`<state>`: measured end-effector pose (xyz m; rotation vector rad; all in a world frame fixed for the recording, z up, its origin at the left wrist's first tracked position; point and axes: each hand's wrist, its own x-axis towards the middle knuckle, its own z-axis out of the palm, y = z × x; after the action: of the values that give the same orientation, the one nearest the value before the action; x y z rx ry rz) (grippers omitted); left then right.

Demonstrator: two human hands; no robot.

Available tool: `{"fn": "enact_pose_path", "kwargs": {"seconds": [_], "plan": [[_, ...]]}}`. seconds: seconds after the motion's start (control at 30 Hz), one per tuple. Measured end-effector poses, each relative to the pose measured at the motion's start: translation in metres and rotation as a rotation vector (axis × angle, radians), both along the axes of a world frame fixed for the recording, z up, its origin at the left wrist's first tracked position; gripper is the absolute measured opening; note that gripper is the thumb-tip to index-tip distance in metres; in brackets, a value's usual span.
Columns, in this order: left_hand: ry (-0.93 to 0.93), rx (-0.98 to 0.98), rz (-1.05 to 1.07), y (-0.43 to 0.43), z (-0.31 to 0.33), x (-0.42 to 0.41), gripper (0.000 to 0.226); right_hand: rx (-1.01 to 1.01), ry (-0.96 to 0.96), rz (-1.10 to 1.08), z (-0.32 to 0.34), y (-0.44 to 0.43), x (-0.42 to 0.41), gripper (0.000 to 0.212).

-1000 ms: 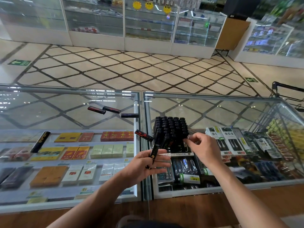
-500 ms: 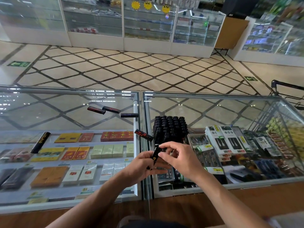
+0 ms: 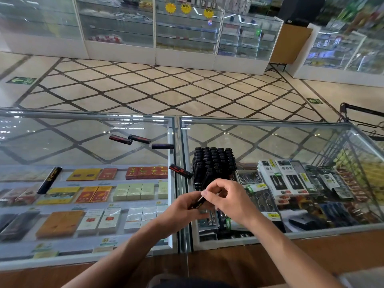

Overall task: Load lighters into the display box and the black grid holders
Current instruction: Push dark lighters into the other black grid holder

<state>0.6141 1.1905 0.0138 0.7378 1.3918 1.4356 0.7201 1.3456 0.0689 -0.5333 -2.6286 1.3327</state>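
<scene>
The glass table (image 3: 83, 142) carries everything. On its right pane stands the black grid holder (image 3: 214, 163), upright, and nearly all its cells look filled with dark lighters. I cannot make out a display box.

In front of the holder, above the near part of the glass, the two hands meet. The left hand (image 3: 182, 210) has its fingers curled round the lower part of one lighter (image 3: 200, 203). The right hand (image 3: 226, 201) pinches the upper end of the same lighter between thumb and forefinger, and its other fingers are bent loosely.

Several loose lighters (image 3: 139, 139) lie flat on the left pane, well apart from the hands. One more lies just beside the holder.

The lighter in the hands is thin, stiff and surely light. Its shell looks glossy, so I think it can slip. I think the best hold is a pinch at the top end, which leaves the bottom free to enter a cell. The filled cells stand close together and leave little room for fingers.
</scene>
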Motion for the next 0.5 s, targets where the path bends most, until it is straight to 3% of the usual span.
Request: {"fn": "enact_pose_path", "kwargs": {"seconds": [0.1,0.27,0.43,0.5], "plan": [[0.109,-0.026,0.017,-0.002,-0.002,0.002,0.039,-0.038,-0.056,-0.005,0.004,0.008,0.001,0.005],[0.103,-0.041,0.018,-0.003,-0.002,0.002,0.042,-0.081,-0.062,-0.063,0.011,0.026,0.007,0.027],[0.203,-0.048,0.019,0.000,-0.006,0.005,0.044,-0.009,-0.056,-0.061,0.025,0.043,0.013,0.026],[0.330,-0.056,0.056,0.001,-0.004,0.009,0.044,0.044,-0.057,-0.060,0.033,0.052,0.015,0.023]]}}
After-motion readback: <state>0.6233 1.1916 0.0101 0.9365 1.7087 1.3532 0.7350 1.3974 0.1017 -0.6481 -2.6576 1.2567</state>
